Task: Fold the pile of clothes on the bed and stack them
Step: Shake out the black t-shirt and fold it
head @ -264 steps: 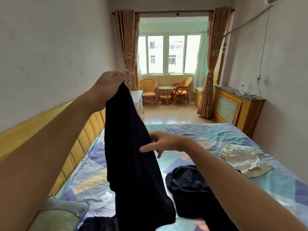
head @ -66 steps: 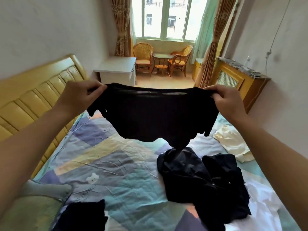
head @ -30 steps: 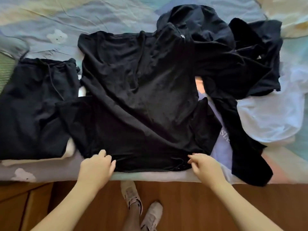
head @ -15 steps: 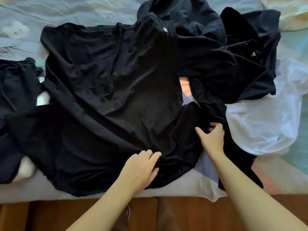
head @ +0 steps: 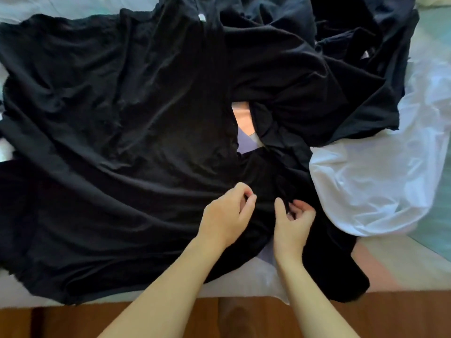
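A black T-shirt [head: 117,123] lies spread and wrinkled across the near side of the bed [head: 402,269], its hem toward me. Both hands meet at its right sleeve [head: 263,176]. My left hand [head: 225,217] rests on the shirt with thumb and forefinger pinched on the cloth. My right hand [head: 292,222] is just to the right of it, with curled fingers closed on the sleeve's edge. Behind the sleeve, a heap of dark unfolded clothes [head: 317,69] overlaps the shirt's right side.
A white garment [head: 378,172] lies crumpled on the right, partly under the dark heap. A black piece [head: 341,272] hangs over the bed's front edge. Wooden floor [head: 73,323] runs along the bottom. A cream garment [head: 436,0] shows at the top right corner.
The shirt went from held up in the air to laid flat on the bed. In the last second both hands moved from its hem to its right sleeve and closed on the cloth.
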